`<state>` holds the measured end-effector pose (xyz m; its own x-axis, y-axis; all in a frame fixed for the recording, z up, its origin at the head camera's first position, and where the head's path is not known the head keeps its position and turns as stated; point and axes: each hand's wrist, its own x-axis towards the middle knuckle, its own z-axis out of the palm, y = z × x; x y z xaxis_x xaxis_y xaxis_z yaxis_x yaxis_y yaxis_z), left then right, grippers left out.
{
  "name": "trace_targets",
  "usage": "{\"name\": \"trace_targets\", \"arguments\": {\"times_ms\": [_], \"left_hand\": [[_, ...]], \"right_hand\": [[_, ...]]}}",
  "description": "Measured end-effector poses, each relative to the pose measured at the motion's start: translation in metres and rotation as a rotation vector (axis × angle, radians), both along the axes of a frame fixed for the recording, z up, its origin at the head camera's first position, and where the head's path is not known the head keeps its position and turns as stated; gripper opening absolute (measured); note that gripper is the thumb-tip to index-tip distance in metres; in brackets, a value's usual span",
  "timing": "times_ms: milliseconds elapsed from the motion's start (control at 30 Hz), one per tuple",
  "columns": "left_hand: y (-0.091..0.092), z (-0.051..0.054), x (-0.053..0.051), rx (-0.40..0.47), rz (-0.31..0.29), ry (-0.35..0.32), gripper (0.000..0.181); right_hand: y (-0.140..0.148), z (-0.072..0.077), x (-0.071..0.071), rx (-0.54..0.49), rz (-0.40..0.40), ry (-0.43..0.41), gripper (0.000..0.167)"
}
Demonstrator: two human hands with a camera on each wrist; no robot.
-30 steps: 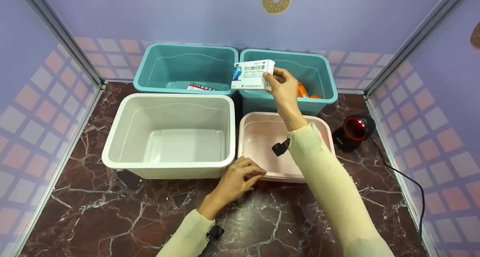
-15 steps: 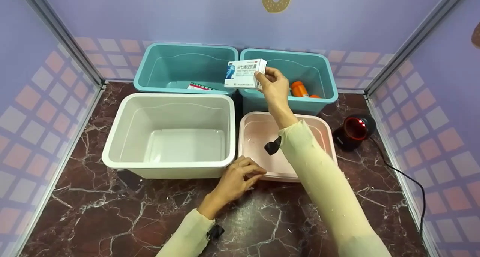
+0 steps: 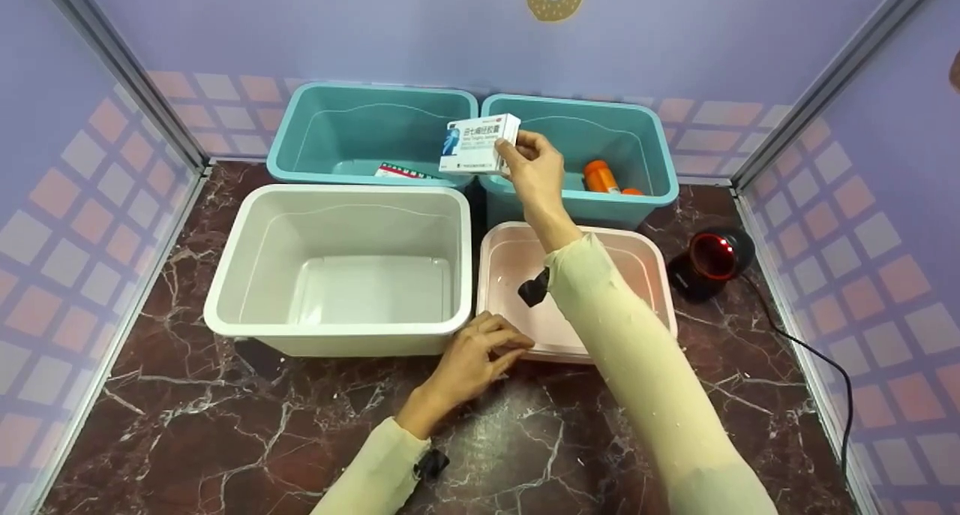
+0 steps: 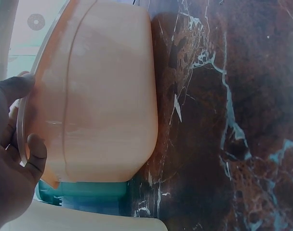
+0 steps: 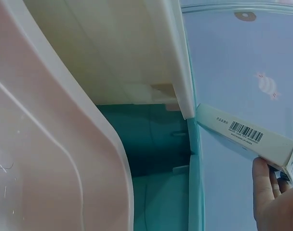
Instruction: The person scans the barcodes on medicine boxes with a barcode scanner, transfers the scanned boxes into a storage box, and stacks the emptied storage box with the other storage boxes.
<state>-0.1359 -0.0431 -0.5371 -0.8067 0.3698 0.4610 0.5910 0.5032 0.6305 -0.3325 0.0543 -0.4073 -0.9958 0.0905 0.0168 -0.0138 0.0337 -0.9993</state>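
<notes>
My right hand (image 3: 538, 173) pinches a white medicine box (image 3: 478, 143) by its right end. The box has a blue picture and dark lettering on its front. It is held up where the left teal bin (image 3: 360, 94) and the right teal bin (image 3: 637, 113) meet. A barcode shows on the box's side (image 5: 246, 132) in the right wrist view. My left hand (image 3: 469, 361) grips the rim of the pink bin (image 3: 525, 316) at its near left corner. In the left wrist view, fingers (image 4: 36, 153) lie against that bin's rim.
A white bin (image 3: 375, 290) stands left of the pink one. A green, red and white box (image 3: 405, 171) lies in the left teal bin. Orange bottles (image 3: 600, 177) are in the right teal bin. A black scanner (image 3: 709, 263) glows red at the right, its cable (image 3: 817, 361) trailing forward.
My right hand has carried the medicine box leftward, from over the right teal bin to the gap between both teal bins. The orange bottles show more. My left hand has stayed put.
</notes>
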Motion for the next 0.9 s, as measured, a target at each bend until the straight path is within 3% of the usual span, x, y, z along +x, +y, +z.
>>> {"name": "trace_targets", "arguments": {"times_ms": [900], "left_hand": [[0.0, -0.003, 0.0, 0.032, -0.008, 0.005, 0.011]], "right_hand": [[-0.02, -0.006, -0.005, 0.144, 0.041, -0.027, 0.038]]}}
